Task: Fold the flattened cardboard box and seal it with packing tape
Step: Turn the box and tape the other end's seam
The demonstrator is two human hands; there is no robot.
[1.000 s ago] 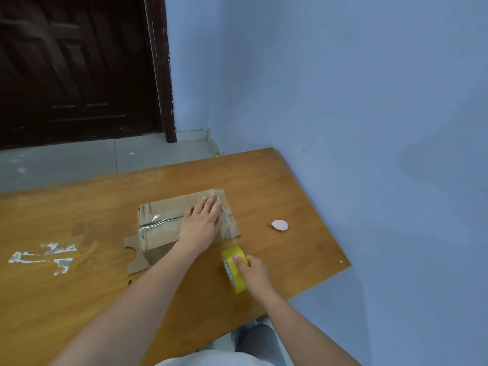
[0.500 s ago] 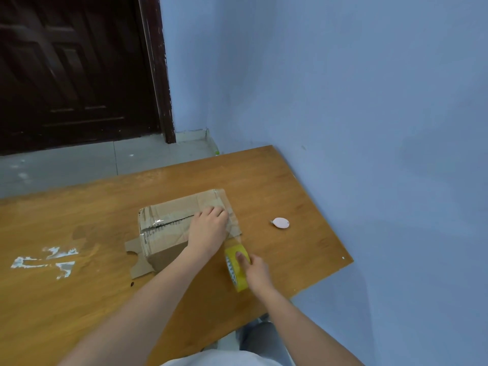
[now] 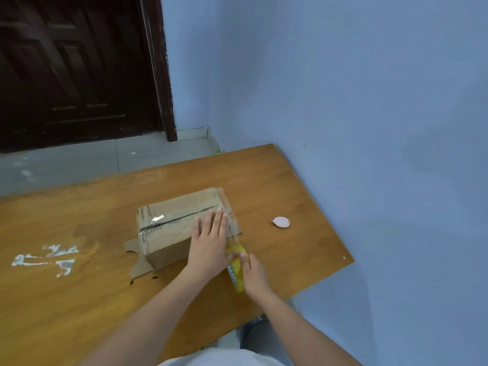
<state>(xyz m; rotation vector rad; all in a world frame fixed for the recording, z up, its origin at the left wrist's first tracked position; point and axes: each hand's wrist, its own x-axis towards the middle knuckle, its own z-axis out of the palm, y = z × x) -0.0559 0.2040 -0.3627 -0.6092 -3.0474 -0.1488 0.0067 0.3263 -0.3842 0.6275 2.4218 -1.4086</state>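
Lying flat with straight fingers, the left hand (image 3: 209,244) presses on the top of the cardboard box (image 3: 169,228) at its right end, so the box is under the palm and stretches away to the left of it. The box stands near the middle of the wooden table (image 3: 79,299), a little toward the person. The right hand (image 3: 254,274) is just beside the left one, at the near right corner of the box, and its fingers are curled around the yellow roll of packing tape (image 3: 235,270), which stands on its edge and touches the table. A short piece of clear tape seems to run from the roll up to the box edge, but it is too blurred to be sure. The box is brown, creased corrugated cardboard of a low rectangular shape, with a dark seam along the top and shiny clear tape across its left end. One loose flap (image 3: 134,253) with a curved cut lies flat on the table at the near left side. The table is smooth orange-brown wood with white scraped patches (image 3: 47,260) on the left. A small pink oval object (image 3: 280,222) lies well apart on the right, near the blue wall (image 3: 369,128).
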